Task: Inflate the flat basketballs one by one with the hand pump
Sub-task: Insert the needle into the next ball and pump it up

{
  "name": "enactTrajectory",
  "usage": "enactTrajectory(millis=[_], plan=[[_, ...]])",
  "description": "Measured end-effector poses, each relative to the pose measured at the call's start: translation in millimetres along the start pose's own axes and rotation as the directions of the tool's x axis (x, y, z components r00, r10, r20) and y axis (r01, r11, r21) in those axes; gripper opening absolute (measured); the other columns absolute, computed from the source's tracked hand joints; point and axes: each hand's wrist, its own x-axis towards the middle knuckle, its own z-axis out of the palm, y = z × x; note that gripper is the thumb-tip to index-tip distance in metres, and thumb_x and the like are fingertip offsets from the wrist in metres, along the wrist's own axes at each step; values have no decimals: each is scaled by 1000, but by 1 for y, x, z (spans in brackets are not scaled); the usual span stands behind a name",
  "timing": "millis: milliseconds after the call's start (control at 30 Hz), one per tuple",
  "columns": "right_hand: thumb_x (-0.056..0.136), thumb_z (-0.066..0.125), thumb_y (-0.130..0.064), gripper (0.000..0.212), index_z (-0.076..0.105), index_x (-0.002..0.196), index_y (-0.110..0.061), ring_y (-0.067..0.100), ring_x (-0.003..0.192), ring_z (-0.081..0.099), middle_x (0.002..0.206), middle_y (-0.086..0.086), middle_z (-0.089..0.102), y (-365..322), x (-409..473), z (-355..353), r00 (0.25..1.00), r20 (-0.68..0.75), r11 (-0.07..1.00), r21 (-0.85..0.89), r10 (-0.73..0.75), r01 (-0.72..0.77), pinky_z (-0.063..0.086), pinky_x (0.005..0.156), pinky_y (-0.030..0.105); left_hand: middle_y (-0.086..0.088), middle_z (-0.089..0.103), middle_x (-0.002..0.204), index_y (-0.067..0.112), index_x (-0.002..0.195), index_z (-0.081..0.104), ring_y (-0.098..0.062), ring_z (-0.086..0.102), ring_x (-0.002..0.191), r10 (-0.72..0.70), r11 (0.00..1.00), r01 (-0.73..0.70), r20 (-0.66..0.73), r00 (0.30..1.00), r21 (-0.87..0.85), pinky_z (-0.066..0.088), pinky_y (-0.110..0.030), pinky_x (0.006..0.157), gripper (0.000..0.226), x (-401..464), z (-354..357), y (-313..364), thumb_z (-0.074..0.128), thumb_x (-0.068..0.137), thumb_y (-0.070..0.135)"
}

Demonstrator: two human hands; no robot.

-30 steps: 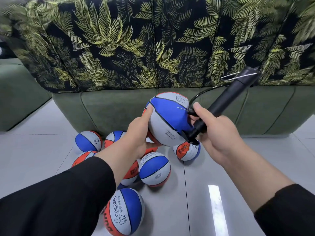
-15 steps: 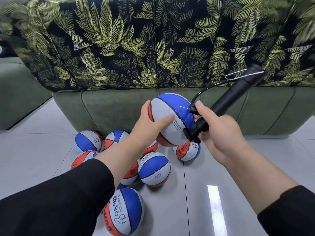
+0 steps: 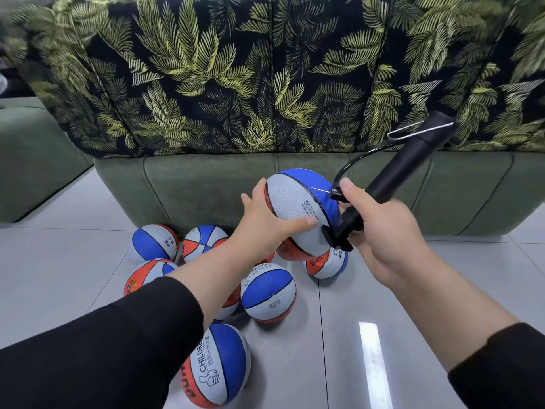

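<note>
Left hand (image 3: pixel 267 222) cupped the held basketball (image 3: pixel 298 208) in front of the sofa (image 3: pixel 206 184), above the floor pile. Right hand (image 3: pixel 380 228) gripped the hand pump (image 3: pixel 392 175), thumb pinning the needle (image 3: pixel 320 189) fitting. Needle lay against the ball's blue panel, tip pointing left, apparently not seated in a valve. Pump's long axis ran diagonally, handle end low beside the ball, far end up-right toward the sofa cushion. Risks: needle skidding or bending on an off-valve push; ball slipping from the one-handed hold.
</note>
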Motion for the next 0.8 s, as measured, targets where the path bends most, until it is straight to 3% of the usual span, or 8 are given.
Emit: enactTrajectory(millis=[100, 133, 200, 300, 400, 567, 700, 800], plan=[[60, 90, -60, 73, 72, 94, 1, 28, 86, 50, 90, 11, 56, 1, -1, 1, 1000, 4, 1000, 14, 11, -11, 40, 79, 47, 1, -25, 171, 38, 164, 1, -12, 4, 159, 53, 995, -54, 12, 999, 88, 26, -27, 110, 133, 0, -2, 2, 94, 69, 44], [64, 89, -58, 67, 73, 91, 0, 28, 85, 51, 87, 11, 56, 0, -2, 1, 1000, 6, 1000, 22, 11, -11, 40, 79, 47, 2, -25, 170, 39, 164, 1, -9, 2, 158, 69, 990, -70, 13, 998, 118, 24, -25, 108, 134, 1, -3, 2, 94, 68, 43], [80, 83, -47, 37, 75, 74, -12, 26, 79, 52, 75, 6, 54, -2, -4, 0, 1000, 5, 1000, 16, 22, -22, 42, 78, 46, 3, -18, 172, 41, 164, 2, -3, 3, 156, 95, 981, -97, 19, 995, 171, 21, -22, 104, 134, 1, -4, 1, 95, 67, 43], [90, 78, -38, 35, 74, 60, -20, 23, 76, 54, 68, 1, 52, -3, -7, 0, 1000, 9, 1000, -14, 22, -22, 47, 78, 46, 2, 6, 170, 41, 163, 9, -13, 27, 151, 130, 964, -126, 1, 992, 234, 28, -23, 104, 128, -1, -1, -1, 93, 67, 47], [89, 79, -38, 29, 75, 70, -16, 23, 77, 58, 73, 4, 57, -4, -7, 2, 1000, -4, 1000, -20, -1, 1, 53, 81, 51, 5, 22, 160, 42, 161, 13, -18, 45, 135, 167, 949, -152, -31, 986, 276, 33, -24, 98, 121, -5, 2, 1, 91, 69, 52], [92, 77, -34, 51, 66, 106, 14, 28, 89, 67, 97, 18, 66, -9, -8, 1, 1000, 6, 1000, 30, -6, 6, 51, 99, 61, 5, 8, 165, 42, 163, 4, -13, 34, 145, 207, 940, -197, -6, 978, 278, 31, -21, 103, 133, 0, -3, 5, 94, 65, 49], [94, 75, -32, 31, 73, 99, -1, 27, 94, 69, 109, 24, 73, -11, -11, 0, 1000, 14, 999, 35, 9, -9, 48, 103, 64, 6, 7, 165, 43, 163, 0, -14, 36, 144, 184, 916, -205, 94, 978, 344, 31, -21, 105, 136, 2, -9, 6, 95, 66, 46], [94, 75, -32, 28, 73, 98, -4, 31, 102, 72, 117, 27, 71, -15, -11, -2, 1000, -5, 1000, 21, 10, -10, 48, 104, 64, 5, 19, 159, 46, 162, 9, -16, 47, 133, 239, 887, -238, 47, 970, 396, 39, -26, 103, 128, 0, -11, 8, 93, 66, 51]])
